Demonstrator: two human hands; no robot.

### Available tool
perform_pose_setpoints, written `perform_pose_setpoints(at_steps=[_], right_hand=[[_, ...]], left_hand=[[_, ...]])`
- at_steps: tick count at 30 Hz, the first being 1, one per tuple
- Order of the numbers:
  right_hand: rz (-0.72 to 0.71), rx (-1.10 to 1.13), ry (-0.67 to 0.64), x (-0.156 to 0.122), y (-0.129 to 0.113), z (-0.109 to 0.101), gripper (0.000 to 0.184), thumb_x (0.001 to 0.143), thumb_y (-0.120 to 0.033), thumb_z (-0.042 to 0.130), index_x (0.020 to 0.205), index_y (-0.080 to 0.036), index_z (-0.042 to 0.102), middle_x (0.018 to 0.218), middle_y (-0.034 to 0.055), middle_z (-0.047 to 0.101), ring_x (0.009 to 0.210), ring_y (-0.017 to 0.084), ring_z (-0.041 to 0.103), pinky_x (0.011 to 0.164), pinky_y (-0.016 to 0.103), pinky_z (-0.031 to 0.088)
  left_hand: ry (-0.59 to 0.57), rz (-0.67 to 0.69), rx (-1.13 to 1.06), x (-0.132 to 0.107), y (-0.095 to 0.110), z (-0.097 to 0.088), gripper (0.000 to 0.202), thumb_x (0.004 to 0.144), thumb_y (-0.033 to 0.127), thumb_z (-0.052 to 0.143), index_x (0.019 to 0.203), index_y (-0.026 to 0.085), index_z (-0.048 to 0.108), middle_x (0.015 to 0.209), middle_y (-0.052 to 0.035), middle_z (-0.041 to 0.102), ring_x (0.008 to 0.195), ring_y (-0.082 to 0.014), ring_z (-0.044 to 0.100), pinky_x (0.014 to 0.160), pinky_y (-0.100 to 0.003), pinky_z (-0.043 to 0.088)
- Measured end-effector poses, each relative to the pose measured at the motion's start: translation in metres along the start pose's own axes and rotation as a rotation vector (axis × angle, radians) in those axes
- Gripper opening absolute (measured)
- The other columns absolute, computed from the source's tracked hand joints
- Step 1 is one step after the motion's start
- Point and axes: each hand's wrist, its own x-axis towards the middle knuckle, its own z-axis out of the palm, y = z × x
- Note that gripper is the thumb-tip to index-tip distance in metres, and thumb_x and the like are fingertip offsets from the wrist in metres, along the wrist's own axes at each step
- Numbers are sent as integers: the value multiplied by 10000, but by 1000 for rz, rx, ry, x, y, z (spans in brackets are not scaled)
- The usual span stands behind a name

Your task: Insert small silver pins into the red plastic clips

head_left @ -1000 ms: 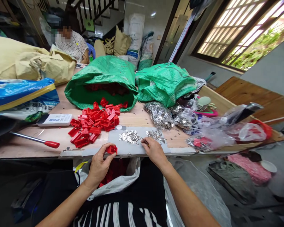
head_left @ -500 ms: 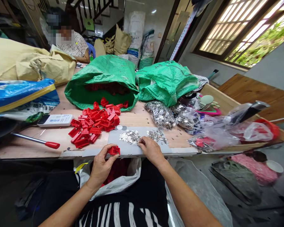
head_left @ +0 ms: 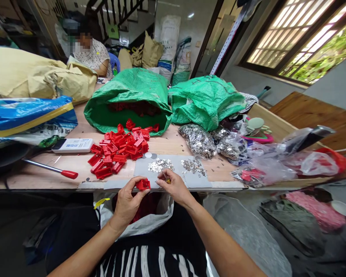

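A small red plastic block-shaped part (head_left: 143, 184) with a hollow in it is pinched between the thumb and fingers of my left hand (head_left: 128, 200), just over the table's front edge. My right hand (head_left: 175, 187) is closed a little to the right of it. A thin slip of metal and a bit of yellow show among its fingers, perhaps a small tool; its kind is unclear. Behind my hands, a pile of small shiny metal pieces (head_left: 160, 165) and a second, looser pile (head_left: 193, 166) lie on a grey sheet (head_left: 177, 181). Many like red parts (head_left: 118, 150) are heaped at the left.
A green sack (head_left: 129, 82) with red parts inside lies behind the heap, another green sack (head_left: 207, 100) beside it. Bags of metal pieces (head_left: 197, 140) sit at the right. A red-tipped lever (head_left: 69, 174) juts in from the left. An open white bag (head_left: 158, 221) hangs below the edge.
My right hand has left the metal piles and come toward the red part in my left hand. A yellow bit now shows in its fingers. The whole view has shifted slightly.
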Motion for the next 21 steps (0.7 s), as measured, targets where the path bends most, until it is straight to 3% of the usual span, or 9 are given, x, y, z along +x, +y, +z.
perform_pose_setpoints(at_steps=[4,10,12,16,21], right_hand=[[6,-123,61,0,-6,3,89,807,-294,553,838,-211,548,765,-17,618,643,125,536,616,238,387],[17,-437,124,-2,13,-18,56,822,-242,505,815,-225,558,769,-3,625,711,156,557,642,255,367],[10,-499,154,-3,16,-22,59,814,-234,514,802,-221,570,783,7,612,726,158,552,658,258,372],[-34,-352,159,-5,3,-19,83,822,-274,535,811,-210,585,817,14,601,766,154,547,694,256,394],[-2,56,-65,-9,-21,2,179,820,-366,572,811,-187,576,757,-10,584,706,125,516,648,238,400]], left_hand=[[23,-22,-70,1,3,-2,265,775,258,656,1035,230,614,974,-16,685,891,-173,628,853,-298,454],[2,-281,-673,8,10,-4,305,727,239,710,995,205,567,932,-5,688,833,-133,643,810,-265,491],[14,-322,-766,9,13,-4,320,715,223,720,991,199,561,914,-2,694,816,-119,646,803,-248,493],[5,-245,-687,8,18,-3,330,691,207,739,983,196,584,986,-15,690,861,-129,647,823,-250,500],[-3,-62,-378,2,20,-4,304,739,254,696,1026,202,608,1044,-47,685,941,-185,649,848,-307,511]])
